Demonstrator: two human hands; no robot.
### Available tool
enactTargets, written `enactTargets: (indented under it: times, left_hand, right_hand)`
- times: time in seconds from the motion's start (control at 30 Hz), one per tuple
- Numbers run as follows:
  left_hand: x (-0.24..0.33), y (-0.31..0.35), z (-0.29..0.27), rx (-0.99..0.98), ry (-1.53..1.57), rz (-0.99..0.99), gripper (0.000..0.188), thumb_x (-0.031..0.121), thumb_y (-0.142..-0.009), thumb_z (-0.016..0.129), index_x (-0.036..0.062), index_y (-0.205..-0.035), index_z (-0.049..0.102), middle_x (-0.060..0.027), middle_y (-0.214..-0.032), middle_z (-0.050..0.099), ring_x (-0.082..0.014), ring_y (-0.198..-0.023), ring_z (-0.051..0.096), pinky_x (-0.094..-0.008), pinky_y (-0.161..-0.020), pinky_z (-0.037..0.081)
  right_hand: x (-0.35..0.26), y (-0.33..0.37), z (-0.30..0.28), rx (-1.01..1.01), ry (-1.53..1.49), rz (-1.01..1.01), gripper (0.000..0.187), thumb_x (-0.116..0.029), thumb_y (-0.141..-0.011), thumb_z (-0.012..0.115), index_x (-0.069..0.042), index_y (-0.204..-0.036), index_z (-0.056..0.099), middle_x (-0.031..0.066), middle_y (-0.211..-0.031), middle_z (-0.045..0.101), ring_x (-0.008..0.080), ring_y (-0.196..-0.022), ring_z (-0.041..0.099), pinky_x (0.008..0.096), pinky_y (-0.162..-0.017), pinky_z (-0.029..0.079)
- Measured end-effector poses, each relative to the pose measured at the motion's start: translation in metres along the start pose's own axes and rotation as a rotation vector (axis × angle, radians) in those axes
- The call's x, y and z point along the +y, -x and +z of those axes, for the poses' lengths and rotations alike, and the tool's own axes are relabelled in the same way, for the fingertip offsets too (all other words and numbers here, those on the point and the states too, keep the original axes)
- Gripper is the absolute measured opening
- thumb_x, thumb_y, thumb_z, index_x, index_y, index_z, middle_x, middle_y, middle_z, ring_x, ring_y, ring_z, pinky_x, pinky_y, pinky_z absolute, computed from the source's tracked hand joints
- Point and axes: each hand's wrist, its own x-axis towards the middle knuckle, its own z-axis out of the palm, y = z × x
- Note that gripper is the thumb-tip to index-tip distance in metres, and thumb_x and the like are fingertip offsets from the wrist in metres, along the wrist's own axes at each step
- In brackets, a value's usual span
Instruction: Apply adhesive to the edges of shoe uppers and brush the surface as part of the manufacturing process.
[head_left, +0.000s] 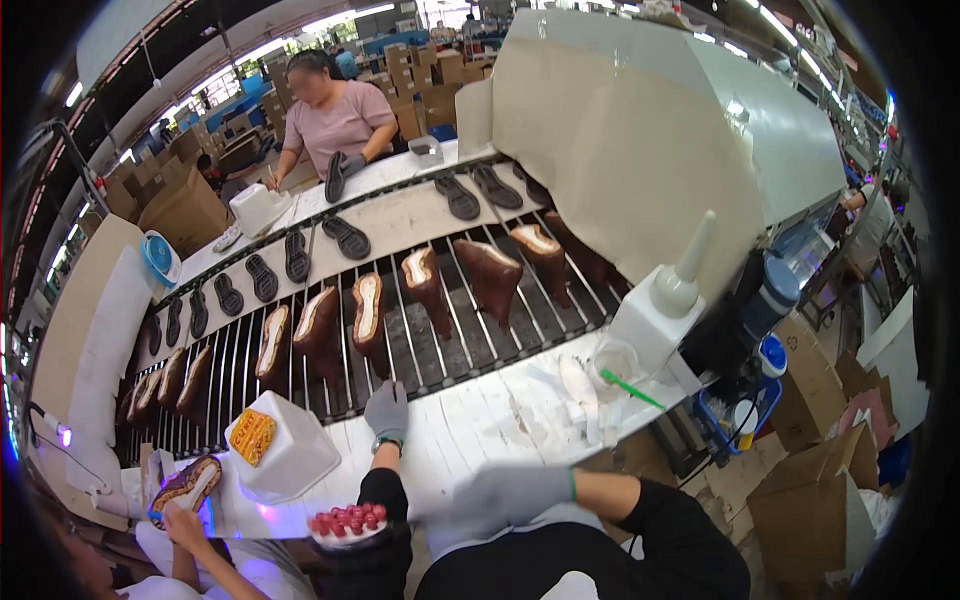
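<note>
My left hand (387,412), in a grey glove, reaches to the near edge of the roller conveyor (470,352), its fingers stretched out just below a brown boot upper (368,315). That boot stands upside down, its pale underside up; I cannot tell whether my fingers touch it. Close to my body, my right hand (515,497), also grey-gloved, is smeared by motion, and its fingers cannot be made out. More upturned brown boots, such as one dark pair-like upper (487,275), stand along the conveyor. Black shoe soles (347,238) lie on the strip beyond them.
A white plastic tub (290,455) with a yellow-orange pad (252,438) stands left; a white nozzle bottle (655,315) and green-handled brush (632,388) stand right. One person (340,115) across handles a sole; another's hand (183,525) works at a shoe (187,485), lower left.
</note>
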Motion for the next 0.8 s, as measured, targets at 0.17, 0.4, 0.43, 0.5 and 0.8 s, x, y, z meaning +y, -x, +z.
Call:
enactTargets:
  times: [0.17, 0.4, 0.43, 0.5, 0.8]
  left_hand:
    - [-0.005, -0.004, -0.001, 0.073, 0.094, -0.086, 0.028, 0.034, -0.091, 0.050, 0.0098, -0.091, 0.063, -0.0173, -0.080, 0.065, -0.0380, -0.076, 0.062, -0.0471, -0.066, 0.047]
    - [0.004, -0.002, -0.011, 0.030, 0.092, -0.222, 0.034, 0.041, -0.091, 0.048, 0.0107, -0.089, 0.064, -0.0172, -0.078, 0.066, -0.0386, -0.075, 0.063, -0.0477, -0.067, 0.048]
    - [0.000, -0.003, -0.011, -0.023, 0.081, -0.211, 0.035, 0.042, -0.091, 0.047, 0.0114, -0.090, 0.064, -0.0169, -0.078, 0.066, -0.0384, -0.075, 0.063, -0.0480, -0.066, 0.048]
    - [-0.009, 0.002, -0.005, 0.134, 0.012, -0.025, 0.037, 0.044, -0.091, 0.046, 0.0120, -0.088, 0.064, -0.0165, -0.076, 0.066, -0.0376, -0.074, 0.063, -0.0486, -0.064, 0.047]
    - [-0.005, 0.000, 0.002, -0.098, -0.008, 0.521, 0.029, 0.030, -0.088, 0.053, 0.0094, -0.070, 0.060, -0.0121, -0.064, 0.062, -0.0322, -0.061, 0.062, -0.0442, -0.056, 0.047]
  right_hand:
    - [-0.036, -0.010, -0.031, 0.603, -0.470, 0.230, 0.014, -0.007, -0.090, 0.056, 0.001, -0.095, 0.066, 0.0015, -0.066, 0.057, 0.0057, -0.056, 0.051, 0.0214, -0.049, 0.040]
    - [-0.007, -0.017, -0.012, -0.077, 0.021, -0.036, 0.038, -0.015, -0.089, 0.060, -0.018, -0.127, 0.058, 0.0121, -0.080, 0.062, 0.0262, -0.063, 0.056, 0.0339, -0.065, 0.048]
    - [-0.009, -0.019, -0.026, 0.076, 0.084, -0.138, 0.043, -0.013, -0.087, 0.061, -0.019, -0.129, 0.056, 0.0148, -0.074, 0.057, 0.0272, -0.061, 0.054, 0.0344, -0.064, 0.047]
    - [-0.023, -0.028, -0.030, 0.431, -0.112, 0.006, 0.031, -0.010, -0.091, 0.057, -0.009, -0.122, 0.061, 0.0053, -0.063, 0.054, 0.0134, -0.052, 0.049, 0.0279, -0.052, 0.042]
    - [-0.010, -0.022, -0.037, 0.078, 0.061, -0.117, 0.034, -0.014, -0.091, 0.059, -0.009, -0.124, 0.059, 0.0083, -0.078, 0.067, 0.0131, -0.069, 0.060, 0.0293, -0.067, 0.048]
